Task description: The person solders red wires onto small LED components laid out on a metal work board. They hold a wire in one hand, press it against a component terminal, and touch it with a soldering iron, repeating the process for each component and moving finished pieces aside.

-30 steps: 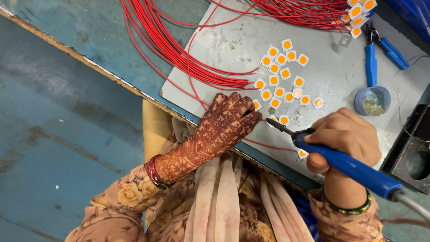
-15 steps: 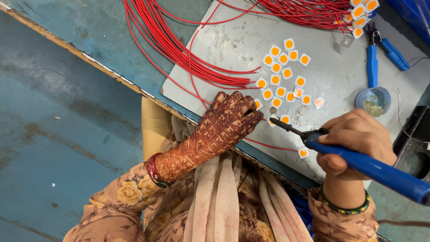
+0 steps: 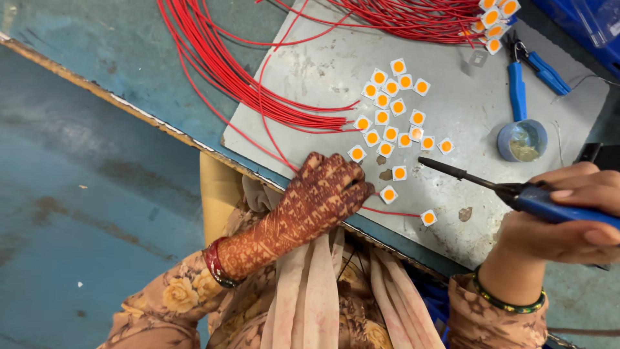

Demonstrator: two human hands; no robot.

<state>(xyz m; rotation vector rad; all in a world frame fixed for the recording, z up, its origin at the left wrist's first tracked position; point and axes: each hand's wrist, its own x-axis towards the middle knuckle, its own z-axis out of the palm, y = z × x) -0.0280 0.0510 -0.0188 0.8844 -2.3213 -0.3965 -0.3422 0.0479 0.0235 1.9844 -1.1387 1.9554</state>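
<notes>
My left hand (image 3: 323, 190), patterned with henna, rests on the grey metal plate (image 3: 452, 110) and pinches a thin red wire (image 3: 394, 212) right beside a small white square chip with an orange centre (image 3: 389, 194). That wire runs to another such chip (image 3: 428, 218). My right hand (image 3: 568, 220) grips a blue-handled soldering iron (image 3: 516, 191). Its dark tip (image 3: 423, 161) hangs above the plate, right of the left hand. Several more square chips (image 3: 394, 113) lie clustered farther up the plate.
A thick bundle of red wires (image 3: 226, 71) sweeps across the bench and plate. Blue-handled pliers (image 3: 520, 81) and a small round tin (image 3: 522, 140) sit at the plate's right. More chips (image 3: 494, 16) lie at the top edge. The bench edge runs diagonally above blue floor (image 3: 77, 213).
My right hand has drawn the soldering iron back to the right, so its tip has come away from the chip by my left fingers. The left hand has stayed put.
</notes>
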